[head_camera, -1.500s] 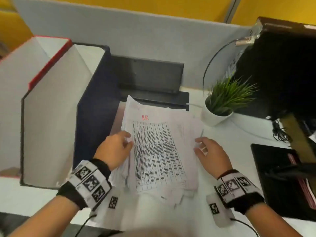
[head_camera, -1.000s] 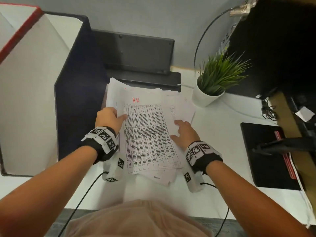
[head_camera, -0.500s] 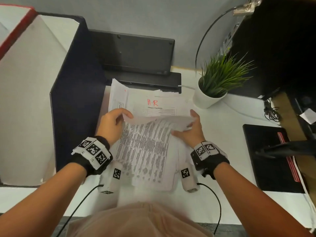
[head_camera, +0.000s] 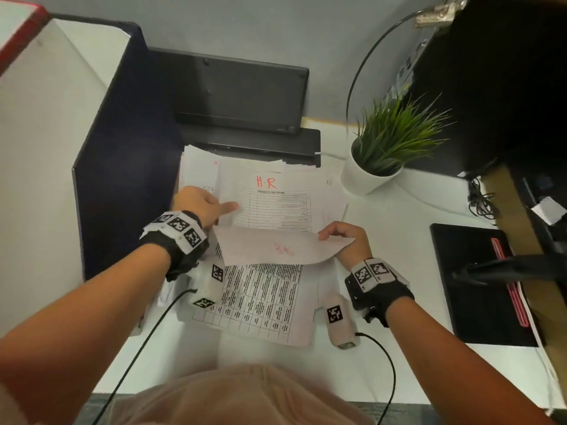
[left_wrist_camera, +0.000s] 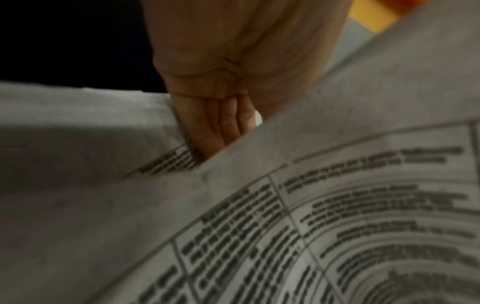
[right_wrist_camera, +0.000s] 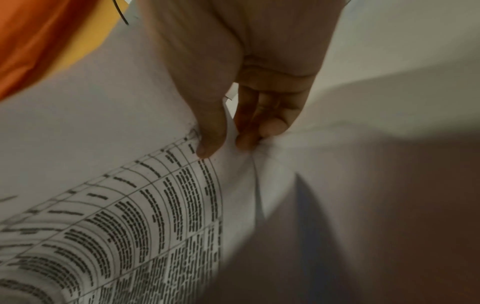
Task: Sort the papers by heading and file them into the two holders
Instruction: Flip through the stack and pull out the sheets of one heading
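A pile of white papers [head_camera: 325, 204] lies on the desk, and its exposed sheet [head_camera: 276, 207] carries a red "H·R" heading. The top sheet [head_camera: 267, 299], a printed table, is folded back toward me. My right hand [head_camera: 342, 237] pinches its far corner between thumb and fingers [right_wrist_camera: 207, 148]. My left hand [head_camera: 199, 204] lies on the pile's left side with its index finger stretched out; in the left wrist view its straight fingers [left_wrist_camera: 218, 127] sit between sheets. The dark blue holder [head_camera: 122, 142] stands just left of the pile. A red-edged holder [head_camera: 21, 35] stands beyond it.
A black device [head_camera: 239, 90] stands behind the pile against the grey partition. A potted plant [head_camera: 386, 142] is at the back right. A black pad [head_camera: 478, 286] with a red pen lies on the right. Wrist cables trail over the white desk [head_camera: 399, 222] toward me.
The right hand has pulled the table sheet's top edge further toward me, showing more of the "H·R" sheet. The left hand has let go of that edge and now rests on the pile.
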`<state>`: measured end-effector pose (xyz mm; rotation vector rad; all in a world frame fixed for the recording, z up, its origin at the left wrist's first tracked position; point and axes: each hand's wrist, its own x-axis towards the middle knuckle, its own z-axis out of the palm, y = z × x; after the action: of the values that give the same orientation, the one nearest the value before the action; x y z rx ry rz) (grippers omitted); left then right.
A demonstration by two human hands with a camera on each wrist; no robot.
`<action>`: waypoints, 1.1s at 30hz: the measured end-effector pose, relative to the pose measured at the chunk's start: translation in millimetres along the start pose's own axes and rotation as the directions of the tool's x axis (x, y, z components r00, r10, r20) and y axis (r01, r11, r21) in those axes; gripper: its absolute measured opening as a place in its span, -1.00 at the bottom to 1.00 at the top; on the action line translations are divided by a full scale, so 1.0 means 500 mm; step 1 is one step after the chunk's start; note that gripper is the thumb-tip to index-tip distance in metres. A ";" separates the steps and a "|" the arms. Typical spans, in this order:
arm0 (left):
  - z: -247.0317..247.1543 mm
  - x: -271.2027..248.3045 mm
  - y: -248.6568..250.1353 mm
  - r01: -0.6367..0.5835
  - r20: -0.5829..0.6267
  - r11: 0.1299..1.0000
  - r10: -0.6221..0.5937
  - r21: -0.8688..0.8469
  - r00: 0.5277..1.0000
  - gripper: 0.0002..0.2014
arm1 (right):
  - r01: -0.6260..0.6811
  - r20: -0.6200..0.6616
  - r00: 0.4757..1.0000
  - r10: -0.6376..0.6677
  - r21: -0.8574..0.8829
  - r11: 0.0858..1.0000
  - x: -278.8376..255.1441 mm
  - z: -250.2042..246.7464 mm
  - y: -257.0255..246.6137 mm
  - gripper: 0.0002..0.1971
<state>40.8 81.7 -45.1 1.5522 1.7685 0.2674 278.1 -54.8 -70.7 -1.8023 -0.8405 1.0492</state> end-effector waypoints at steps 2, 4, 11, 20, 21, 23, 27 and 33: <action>0.010 -0.001 0.012 -0.035 -0.048 0.999 0.035 0.012 0.998 -0.63 | 0.014 -0.008 1.000 -0.014 0.011 1.000 -0.002 0.002 -0.001 -0.66; 0.017 -0.003 0.016 -0.079 -0.071 0.997 0.080 0.014 0.994 -0.67 | 0.045 -0.030 0.999 -0.044 0.019 0.999 -0.004 0.002 -0.006 -0.66; 0.011 -0.023 0.002 -0.358 -0.090 0.917 0.377 0.177 0.922 -0.82 | 0.108 -0.008 0.994 -0.108 -0.011 0.994 0.000 -0.018 -0.025 -0.73; 0.015 -0.041 -0.001 -0.448 -0.144 0.859 0.424 -0.249 0.894 -0.71 | -0.044 -0.075 0.996 0.040 -0.063 0.997 0.021 -0.022 -0.059 -0.34; 0.015 -0.039 -0.001 -0.426 -0.096 0.855 0.417 -0.294 0.904 -0.67 | -0.052 -0.066 0.997 0.050 -0.023 0.998 0.023 -0.022 -0.060 -0.26; 0.013 -0.038 -0.003 -0.406 -0.022 0.853 0.423 -0.328 0.906 -0.61 | -0.064 -0.062 0.996 0.064 -0.006 0.998 0.025 -0.023 -0.060 -0.22; 0.012 -0.037 -0.016 -0.403 0.030 0.855 0.436 -0.327 0.900 -0.73 | -0.091 -0.107 0.992 0.073 -0.168 0.982 0.023 -0.026 -0.043 -0.67; 0.014 -0.034 -0.031 -0.347 -0.093 0.891 0.335 -0.294 0.938 -0.81 | 0.021 -0.167 0.985 -0.037 -0.100 0.995 0.004 -0.020 -0.013 -0.87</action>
<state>33.4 60.4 -52.5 1.6254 1.3910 0.7162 287.2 -54.1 -62.4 -1.9249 -0.8240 0.8358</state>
